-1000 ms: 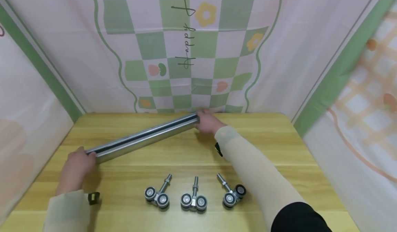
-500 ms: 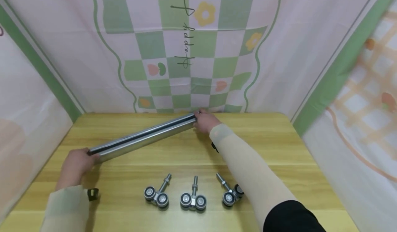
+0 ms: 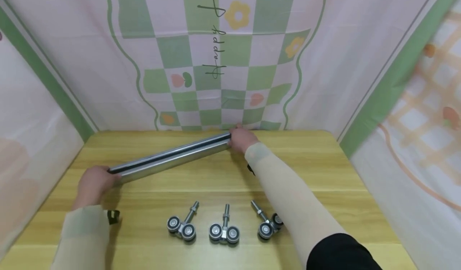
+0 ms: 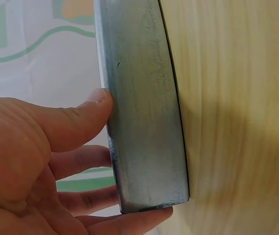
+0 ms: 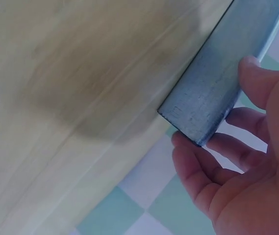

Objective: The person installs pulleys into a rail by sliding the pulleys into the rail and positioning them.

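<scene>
A long metal channel rail (image 3: 173,158) with a dark slot along its upper side lies slanted across the rear of the table, its right end farther back. My left hand (image 3: 95,184) grips the near left end; in the left wrist view the thumb (image 4: 88,117) presses its edge and fingers reach round the end. At the other end my right hand (image 3: 243,138) holds the rail, with thumb (image 5: 257,81) and fingers about its corner. Three roller trolleys with threaded bolts stand nearer me: a left one (image 3: 181,228), a middle one (image 3: 224,233) and a right one (image 3: 265,229), partly behind my right sleeve.
The wooden table (image 3: 151,210) ends at a patterned cloth backdrop (image 3: 207,49) close behind the rail's right end. Cloth walls also rise on the left and right. My right forearm (image 3: 288,198) crosses above the table's right half.
My left hand has moved slightly right and back, bringing the rail's left end with it. The right hand has shifted only a little, and the trolleys have stayed in place.
</scene>
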Tool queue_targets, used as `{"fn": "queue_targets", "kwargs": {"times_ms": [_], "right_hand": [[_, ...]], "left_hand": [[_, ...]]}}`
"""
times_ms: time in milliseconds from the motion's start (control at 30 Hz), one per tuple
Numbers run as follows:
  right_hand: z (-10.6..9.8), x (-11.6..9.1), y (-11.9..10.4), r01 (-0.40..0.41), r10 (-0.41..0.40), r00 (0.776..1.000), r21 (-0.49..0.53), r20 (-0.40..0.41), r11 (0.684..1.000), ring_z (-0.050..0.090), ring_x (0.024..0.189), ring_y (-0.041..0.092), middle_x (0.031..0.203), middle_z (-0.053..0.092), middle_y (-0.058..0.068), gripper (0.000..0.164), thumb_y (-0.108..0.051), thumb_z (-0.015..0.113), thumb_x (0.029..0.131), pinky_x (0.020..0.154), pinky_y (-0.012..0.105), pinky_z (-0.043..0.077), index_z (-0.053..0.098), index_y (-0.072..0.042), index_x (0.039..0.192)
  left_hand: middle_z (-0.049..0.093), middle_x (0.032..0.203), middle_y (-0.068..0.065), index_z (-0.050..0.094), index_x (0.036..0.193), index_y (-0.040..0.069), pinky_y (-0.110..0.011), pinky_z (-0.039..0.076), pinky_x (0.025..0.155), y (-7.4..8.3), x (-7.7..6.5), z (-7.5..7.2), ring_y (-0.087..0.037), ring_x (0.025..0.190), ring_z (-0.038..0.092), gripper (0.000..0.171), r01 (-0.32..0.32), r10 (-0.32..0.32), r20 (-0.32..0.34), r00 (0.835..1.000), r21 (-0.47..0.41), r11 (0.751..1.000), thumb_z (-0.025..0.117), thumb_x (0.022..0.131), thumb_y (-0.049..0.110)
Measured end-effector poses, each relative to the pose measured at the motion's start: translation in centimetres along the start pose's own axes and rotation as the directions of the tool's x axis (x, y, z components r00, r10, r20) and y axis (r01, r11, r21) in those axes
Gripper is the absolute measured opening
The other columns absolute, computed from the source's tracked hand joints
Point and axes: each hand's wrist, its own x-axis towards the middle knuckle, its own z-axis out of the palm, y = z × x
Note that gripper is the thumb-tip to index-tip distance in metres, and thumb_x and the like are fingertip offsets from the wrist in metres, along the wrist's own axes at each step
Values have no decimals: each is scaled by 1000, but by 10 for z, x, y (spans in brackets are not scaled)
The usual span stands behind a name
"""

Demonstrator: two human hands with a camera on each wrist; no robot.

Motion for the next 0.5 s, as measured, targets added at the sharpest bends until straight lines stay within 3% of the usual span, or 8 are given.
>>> {"fn": "queue_targets", "kwargs": {"times_ms": [133, 300, 500], "right_hand": [[-3, -1, 9, -7, 7, 1000, -13, -1, 1000, 35, 141, 36, 143, 52, 18, 46, -33, 66, 97, 113, 44, 34, 59, -3, 131], [-6, -4, 20, -3, 3, 999, -13, 37, 1000, 26, 145, 35, 152, 42, 18, 61, -35, 68, 96, 117, 43, 24, 50, 0, 142], [-11, -15, 38, -15, 18, 997, -45, 80, 999, 41, 136, 36, 152, 39, 22, 66, -38, 68, 96, 114, 43, 30, 49, 5, 142]], "left_hand": [[57, 117, -40, 55, 122, -18, -63, 44, 89, 5, 7, 1, -55, 101, 55, 58, -42, 43, -16, 999, 32, 999, 66, 92, 31], [59, 116, -38, 57, 122, -16, -62, 45, 87, 11, 11, 2, -54, 101, 56, 56, -65, 65, -5, 998, 30, 997, 67, 91, 30], [49, 131, -40, 47, 133, -18, -63, 40, 98, 24, 14, 6, -58, 115, 48, 69, -93, 92, 22, 996, 32, 995, 66, 92, 34]]}}
